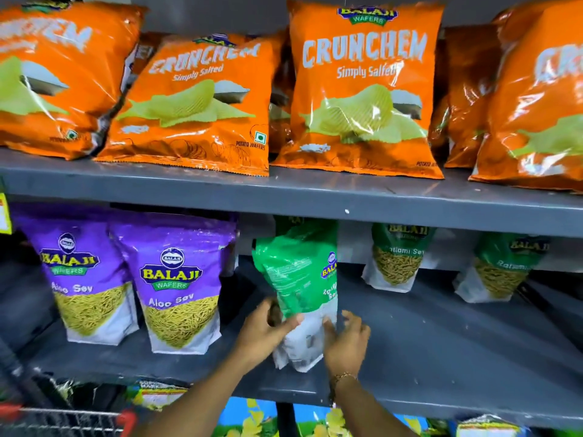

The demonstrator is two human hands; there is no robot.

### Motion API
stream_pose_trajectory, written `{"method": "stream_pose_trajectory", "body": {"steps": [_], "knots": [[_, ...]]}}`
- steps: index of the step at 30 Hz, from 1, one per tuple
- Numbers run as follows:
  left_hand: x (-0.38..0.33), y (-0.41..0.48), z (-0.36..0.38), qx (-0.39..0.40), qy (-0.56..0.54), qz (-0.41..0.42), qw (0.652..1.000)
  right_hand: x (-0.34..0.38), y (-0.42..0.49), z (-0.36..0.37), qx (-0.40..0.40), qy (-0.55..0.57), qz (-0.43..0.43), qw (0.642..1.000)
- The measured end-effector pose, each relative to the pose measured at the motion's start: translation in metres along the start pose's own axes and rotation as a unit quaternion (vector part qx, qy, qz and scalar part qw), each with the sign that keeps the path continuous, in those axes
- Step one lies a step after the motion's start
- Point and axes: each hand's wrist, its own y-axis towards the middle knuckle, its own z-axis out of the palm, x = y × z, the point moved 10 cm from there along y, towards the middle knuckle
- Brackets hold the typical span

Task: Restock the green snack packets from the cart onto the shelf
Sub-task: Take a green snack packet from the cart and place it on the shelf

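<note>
While both hands (pixel 265 332) (pixel 345 343) grip a green Balaji packet (pixel 298 279), purple Aloo Sev packets (pixel 176 279) stand beside it

Bare shelf board (pixel 441 335) right of the held green packet (pixel 296 279); purple packets (pixel 176 285) close on its left.

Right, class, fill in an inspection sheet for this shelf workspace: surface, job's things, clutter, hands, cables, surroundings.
Surface: grey metal middle shelf, bare to the right of the hands.
Job's things: green plastic sev packet held upright at the shelf front; two more green packets further back.
Clutter: two purple Aloo Sev packets at left.
Hands: left hand and right hand grip the held packet's white base.
Cables: nothing seen.
Surroundings: orange Crunchem wafer bags on the shelf above; red-handled wire cart lower left.
</note>
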Motion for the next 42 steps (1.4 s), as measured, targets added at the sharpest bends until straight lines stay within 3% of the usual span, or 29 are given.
{"method": "stream_pose_trajectory", "body": {"steps": [2,4,6,7,9,11,13,16,20,24,27,31,38,42], "knots": [[-0.014,-0.018,0.007,0.030,0.066,0.061,0.996,-0.003,0.000,-0.004,0.017,0.030,0.031,0.999],[-0.029,-0.032,0.014,0.040,0.209,0.154,0.965,0.002,-0.005,-0.010,0.033,0.068,0.010,0.997],[-0.041,-0.038,0.013,-0.007,0.264,0.244,0.933,0.005,-0.016,-0.017,0.052,0.109,-0.012,0.993],[-0.043,-0.037,0.008,-0.035,0.243,0.256,0.935,0.009,-0.023,-0.016,0.071,0.113,-0.027,0.991],[-0.040,-0.023,-0.004,-0.075,0.104,0.190,0.973,0.016,-0.037,-0.006,0.121,0.071,-0.057,0.988],[-0.025,-0.008,-0.007,-0.094,-0.082,0.070,0.990,0.023,-0.044,0.008,0.147,-0.003,-0.080,0.986],[-0.009,0.004,-0.007,-0.119,-0.208,-0.020,0.971,0.035,-0.046,0.014,0.134,-0.039,-0.107,0.984],[-0.012,0.008,-0.009,-0.136,-0.261,-0.047,0.954,0.035,-0.034,0.012,0.118,-0.001,-0.077,0.990],[-0.020,0.004,-0.024,-0.156,-0.182,0.015,0.971,0.024,-0.011,0.003,0.140,0.111,-0.008,0.984],[-0.014,0.011,-0.029,-0.150,-0.056,0.039,0.986,0.015,0.008,-0.006,0.100,0.120,0.020,0.987],[-0.002,0.027,-0.017,-0.069,-0.061,-0.003,0.996,0.004,0.013,-0.013,0.039,0.100,0.030,0.994],[0.004,0.037,0.005,0.043,-0.092,-0.032,0.994,0.007,0.017,-0.013,0.037,0.025,0.010,0.999],[-0.001,0.022,-0.023,-0.089,-0.022,-0.030,0.995,0.016,0.018,-0.006,0.054,-0.063,-0.005,0.997],[-0.005,0.013,-0.028,-0.108,-0.014,-0.021,0.994,0.018,0.017,-0.002,0.073,-0.068,-0.001,0.995]]}}
